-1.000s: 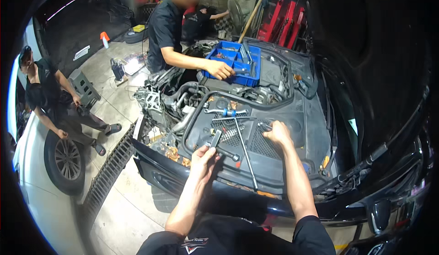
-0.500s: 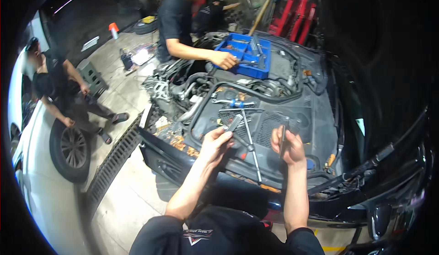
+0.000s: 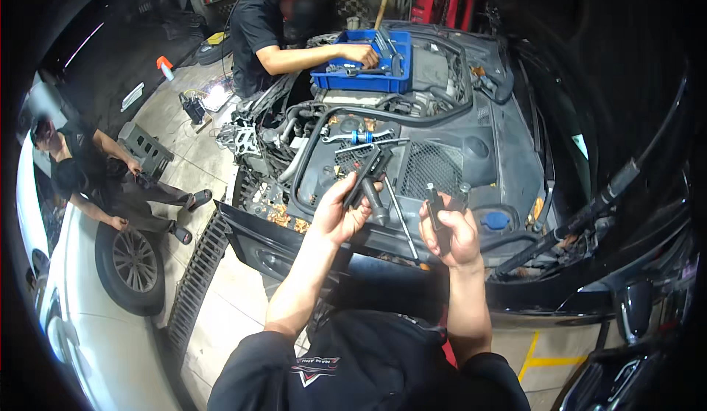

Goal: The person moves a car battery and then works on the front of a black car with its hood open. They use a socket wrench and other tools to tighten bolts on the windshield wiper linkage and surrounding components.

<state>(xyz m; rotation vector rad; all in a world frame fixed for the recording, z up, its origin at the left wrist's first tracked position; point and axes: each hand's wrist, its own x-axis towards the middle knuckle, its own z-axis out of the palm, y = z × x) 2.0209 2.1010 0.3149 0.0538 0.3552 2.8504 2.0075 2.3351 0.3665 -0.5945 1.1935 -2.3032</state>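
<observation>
My left hand (image 3: 335,216) is closed around a dark slotted metal bar (image 3: 362,177), tilted up to the right. A dark cylindrical piece (image 3: 376,203) hangs beside the bar; whether they are joined I cannot tell. My right hand (image 3: 456,236) pinches a dark flat metal piece (image 3: 440,223) with a short silver end pointing up. A second silver-topped post (image 3: 464,192) rises behind those fingers. Both hands are held apart above the car's open engine bay. Between them a long chrome rod (image 3: 401,219) lies on the black engine-bay cover (image 3: 471,142).
Beyond my hands lies a silver tool with a blue middle (image 3: 361,138). A blue divided tray (image 3: 361,83) of tools rests farther back, with a co-worker's hand (image 3: 361,55) in it. Another person (image 3: 92,160) sits at left by a wheel (image 3: 131,264). A black strut (image 3: 582,219) slants at right.
My left hand has turned its metal bar, so a dark slotted side now shows. The right hand has come slightly lower and left in view. The whole view has shifted.
</observation>
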